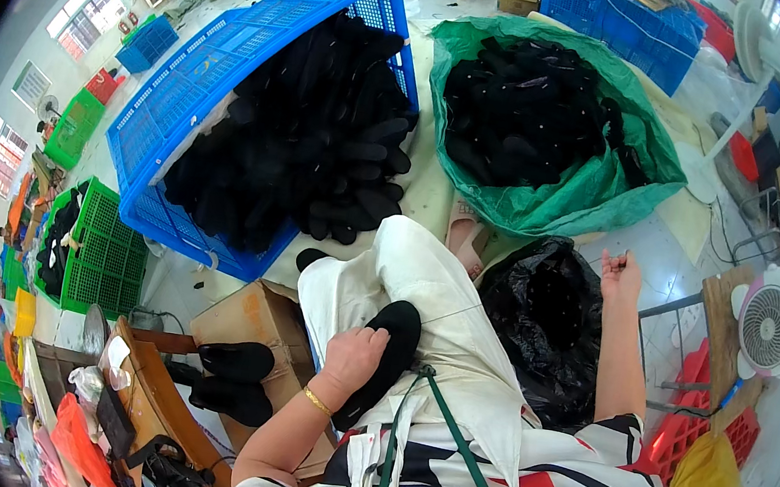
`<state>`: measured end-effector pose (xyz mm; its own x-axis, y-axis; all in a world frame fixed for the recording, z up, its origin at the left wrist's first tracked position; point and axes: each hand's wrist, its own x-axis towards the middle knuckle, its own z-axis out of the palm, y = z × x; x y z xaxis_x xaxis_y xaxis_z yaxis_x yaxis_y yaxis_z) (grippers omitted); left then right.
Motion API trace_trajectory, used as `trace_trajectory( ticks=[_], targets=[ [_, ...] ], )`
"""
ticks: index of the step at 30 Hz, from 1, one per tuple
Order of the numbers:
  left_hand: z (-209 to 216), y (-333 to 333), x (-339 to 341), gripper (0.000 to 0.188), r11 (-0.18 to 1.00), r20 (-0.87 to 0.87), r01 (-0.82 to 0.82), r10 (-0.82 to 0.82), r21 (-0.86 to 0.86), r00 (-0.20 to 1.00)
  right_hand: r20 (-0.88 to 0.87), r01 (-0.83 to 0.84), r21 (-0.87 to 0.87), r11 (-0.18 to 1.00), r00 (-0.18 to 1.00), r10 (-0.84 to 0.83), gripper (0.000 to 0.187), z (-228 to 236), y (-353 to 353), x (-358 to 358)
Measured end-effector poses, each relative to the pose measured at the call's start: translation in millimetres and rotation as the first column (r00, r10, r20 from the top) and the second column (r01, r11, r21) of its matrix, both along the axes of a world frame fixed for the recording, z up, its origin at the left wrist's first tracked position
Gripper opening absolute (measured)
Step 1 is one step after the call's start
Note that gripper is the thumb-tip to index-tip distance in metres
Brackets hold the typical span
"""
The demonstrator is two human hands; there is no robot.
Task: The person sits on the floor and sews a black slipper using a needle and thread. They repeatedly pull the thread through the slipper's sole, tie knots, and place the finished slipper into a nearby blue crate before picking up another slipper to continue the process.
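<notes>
My left hand [354, 361] is closed on a dark, soft-looking shoe-shaped piece [402, 327], which rests against my white apron [442, 299] over my lap. Its rounded end points away from me, and my fingers cover part of its side. Out to the right, my right hand [620, 275] is raised with its fingers curled together in a pinch. Whatever it may hold is too small to make out. Just left of that forearm stands a black plastic bag [511, 380] with its mouth open. Two similar black pieces [236, 361] lie side by side at my left.
A tipped blue crate [210, 46] spills black pieces [325, 138] ahead. Beyond the bag, a green sack [549, 214] holds more. A cardboard box [255, 315] and wooden table [160, 410] stand left; a small fan [774, 325] is at right.
</notes>
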<state>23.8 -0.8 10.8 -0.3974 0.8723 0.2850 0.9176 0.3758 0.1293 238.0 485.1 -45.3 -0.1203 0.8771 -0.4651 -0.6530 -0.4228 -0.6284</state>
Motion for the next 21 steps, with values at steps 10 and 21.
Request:
trace_trajectory(
  ticks=[10, 21],
  targets=[
    [-3.6, 3.1, -7.2, 0.017, 0.994, 0.133, -0.031, 0.044, -0.102, 0.990, -0.159, -0.170, 0.278, 0.945, 0.962, 0.220, 0.016, 121.4, -23.7, -9.7],
    [-8.6, 16.6, 5.6, 0.007, 0.993, 0.080, -0.085, 0.092, -0.081, 0.993, -0.225, 0.136, 0.735, 0.664, 0.973, 0.050, 0.009, 207.1, 46.1, 21.8]
  ],
)
